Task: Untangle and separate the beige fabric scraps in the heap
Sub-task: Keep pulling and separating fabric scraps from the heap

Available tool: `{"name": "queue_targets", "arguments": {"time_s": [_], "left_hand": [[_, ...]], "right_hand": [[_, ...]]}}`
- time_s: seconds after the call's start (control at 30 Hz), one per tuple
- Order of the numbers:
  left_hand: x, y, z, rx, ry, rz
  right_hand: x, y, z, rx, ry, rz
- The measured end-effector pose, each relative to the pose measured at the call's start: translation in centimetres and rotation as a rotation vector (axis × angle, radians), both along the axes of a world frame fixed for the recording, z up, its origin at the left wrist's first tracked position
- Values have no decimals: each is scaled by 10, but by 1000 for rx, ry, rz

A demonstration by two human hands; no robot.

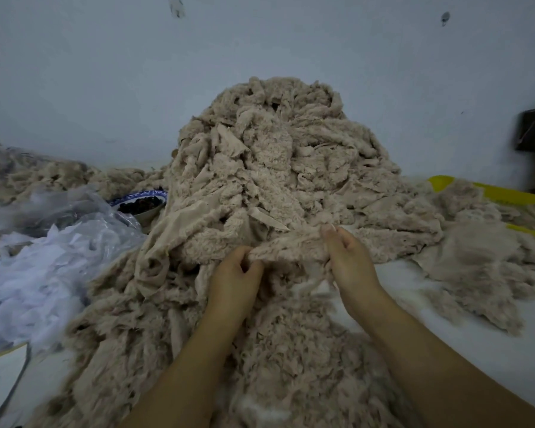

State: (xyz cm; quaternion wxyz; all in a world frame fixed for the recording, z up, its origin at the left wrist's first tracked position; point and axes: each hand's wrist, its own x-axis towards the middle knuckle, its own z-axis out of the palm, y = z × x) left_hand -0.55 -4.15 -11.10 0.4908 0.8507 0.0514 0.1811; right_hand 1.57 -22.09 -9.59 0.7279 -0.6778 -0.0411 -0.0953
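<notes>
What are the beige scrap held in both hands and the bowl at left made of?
Beige scrap: apparently plush fleece or faux fur, judging by its matte fuzzy pile and limp drape. Bowl: likely glazed ceramic, with a glossy white wall and a blue-patterned rim.

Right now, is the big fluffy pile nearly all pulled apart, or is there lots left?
Lots left. A smaller bunch lies apart on the right, perhaps already sorted. The left hand and right hand both grip one beige scrap at the front of the heap. That heap stands tall and tangled, so most of the job is not yet done.
</notes>
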Motion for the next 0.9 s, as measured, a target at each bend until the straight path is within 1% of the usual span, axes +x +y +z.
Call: {"name": "queue_targets", "arguments": {"time_s": [0.1, 0.2, 0.3, 0.37, 0.43, 0.5, 0.57, 0.63, 0.7, 0.8, 0.87, 0.9], "left_hand": [[1, 5, 3, -91, -21, 95], [-1, 9, 6, -203, -36, 171], [-5, 6, 10, -237, -23, 136], [-10, 0, 11, -190, -38, 31], [-16, -11, 14, -163, -86, -118], [-21, -24, 15, -175, -115, -256], [-22, -32, 16, -204, -94, -323], [-20, -32, 15, -226, -86, -296], [-16, -28, 13, -253, -105, -227], [-11, -20, 9, -318, -136, -152], [-10, -19, 10, -373, -141, -131], [-9, -19, 11, -390, -137, -113]], "right_hand": [[1, -5, 5, 108, 22, -126], [4, -11, 7, 183, 89, -261], [2, -13, 10, 229, 127, -255], [-2, -10, 15, 181, 121, -141], [-2, -6, 13, 123, 114, -5], [-6, 0, 11, 81, 81, 122], [-6, 5, 6, 18, 22, 222], [-6, 7, 3, -27, -12, 280], [-7, 7, -2, -106, -23, 348], [-7, 11, -9, -305, -18, 439], [-7, 14, -7, -431, -49, 371], [-7, 13, -5, -435, -19, 321]]}}
